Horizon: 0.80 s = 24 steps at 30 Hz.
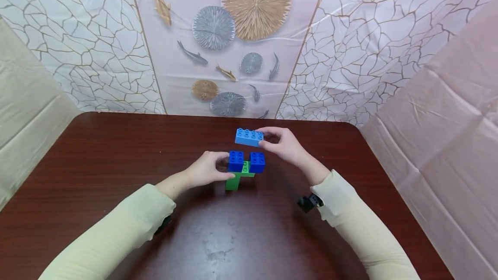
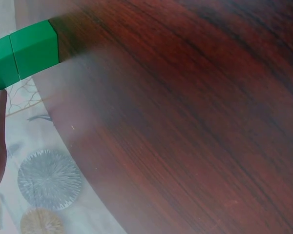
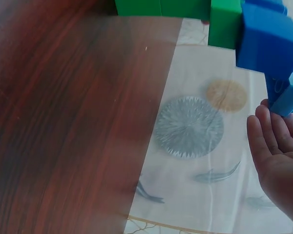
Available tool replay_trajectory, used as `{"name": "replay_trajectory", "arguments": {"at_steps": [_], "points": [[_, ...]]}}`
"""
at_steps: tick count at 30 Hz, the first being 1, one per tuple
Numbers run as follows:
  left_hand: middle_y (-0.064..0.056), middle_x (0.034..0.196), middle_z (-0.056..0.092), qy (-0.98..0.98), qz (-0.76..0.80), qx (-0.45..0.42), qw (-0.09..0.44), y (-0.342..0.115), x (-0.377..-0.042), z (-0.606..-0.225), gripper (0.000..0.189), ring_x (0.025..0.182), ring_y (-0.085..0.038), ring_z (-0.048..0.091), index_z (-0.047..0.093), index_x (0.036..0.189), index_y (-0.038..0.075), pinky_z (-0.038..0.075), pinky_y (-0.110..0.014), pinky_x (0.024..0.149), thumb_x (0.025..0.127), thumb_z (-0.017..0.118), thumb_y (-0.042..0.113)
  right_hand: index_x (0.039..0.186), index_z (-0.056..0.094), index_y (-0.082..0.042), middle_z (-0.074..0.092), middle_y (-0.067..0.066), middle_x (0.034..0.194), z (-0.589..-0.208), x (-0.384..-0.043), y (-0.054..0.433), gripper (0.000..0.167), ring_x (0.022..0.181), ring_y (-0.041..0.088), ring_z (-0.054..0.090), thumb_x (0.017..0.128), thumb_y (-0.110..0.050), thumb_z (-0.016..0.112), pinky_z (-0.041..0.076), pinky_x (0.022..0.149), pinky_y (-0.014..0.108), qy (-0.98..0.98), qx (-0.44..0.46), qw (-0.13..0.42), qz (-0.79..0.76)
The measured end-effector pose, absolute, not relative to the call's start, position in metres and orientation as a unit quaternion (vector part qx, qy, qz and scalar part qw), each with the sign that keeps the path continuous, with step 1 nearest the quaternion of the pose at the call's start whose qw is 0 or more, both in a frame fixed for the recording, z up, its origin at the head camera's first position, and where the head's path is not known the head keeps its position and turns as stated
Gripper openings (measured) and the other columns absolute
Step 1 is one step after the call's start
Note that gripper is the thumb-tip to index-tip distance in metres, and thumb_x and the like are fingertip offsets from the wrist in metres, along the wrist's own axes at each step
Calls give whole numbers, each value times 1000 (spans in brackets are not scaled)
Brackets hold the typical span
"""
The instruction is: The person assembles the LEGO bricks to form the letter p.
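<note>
A stack of toy building bricks stands on the table, with a green column (image 1: pixel 232 183) below and a green crosspiece (image 1: pixel 246 168) on top. Two dark blue bricks, one on the left (image 1: pixel 235 161) and one on the right (image 1: pixel 257 163), sit on the crosspiece with a gap between them. My left hand (image 1: pixel 204 169) grips the stack from the left, thumb in front and finger behind the left blue brick. Above and behind the stack, my right hand (image 1: pixel 285 145) pinches the right end of a light blue brick (image 1: pixel 247 137), studs up. The right wrist view catches that light blue brick (image 3: pixel 287 101) close under a dark blue one (image 3: pixel 268 41).
The dark brown wooden table (image 1: pixel 116 154) has its far edge close behind the hands. Patterned cloth (image 1: pixel 249 77) hangs beyond it, and pale cloth walls (image 1: pixel 447 133) flank both sides. Dark wrist devices (image 1: pixel 310 202) show at the sleeves.
</note>
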State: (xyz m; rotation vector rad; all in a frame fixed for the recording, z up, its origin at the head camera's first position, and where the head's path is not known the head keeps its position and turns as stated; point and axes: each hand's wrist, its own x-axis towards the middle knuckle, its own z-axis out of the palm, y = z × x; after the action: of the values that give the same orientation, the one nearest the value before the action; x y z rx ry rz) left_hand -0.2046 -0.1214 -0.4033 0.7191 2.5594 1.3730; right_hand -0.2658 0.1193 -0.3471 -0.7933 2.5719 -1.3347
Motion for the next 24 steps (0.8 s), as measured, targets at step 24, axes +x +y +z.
{"name": "replay_trajectory", "arguments": {"at_steps": [24], "points": [[-12, 109, 68, 846, 468, 243, 84, -122, -205, -403, 45, 98, -21, 66, 57, 121, 2, 54, -32, 84, 81, 73, 17, 119, 62, -6, 66, 10, 109, -345, -236, 121, 36, 97, 21, 58, 84, -12, 68, 48, 89, 40, 834, -336, 85, -429]]}}
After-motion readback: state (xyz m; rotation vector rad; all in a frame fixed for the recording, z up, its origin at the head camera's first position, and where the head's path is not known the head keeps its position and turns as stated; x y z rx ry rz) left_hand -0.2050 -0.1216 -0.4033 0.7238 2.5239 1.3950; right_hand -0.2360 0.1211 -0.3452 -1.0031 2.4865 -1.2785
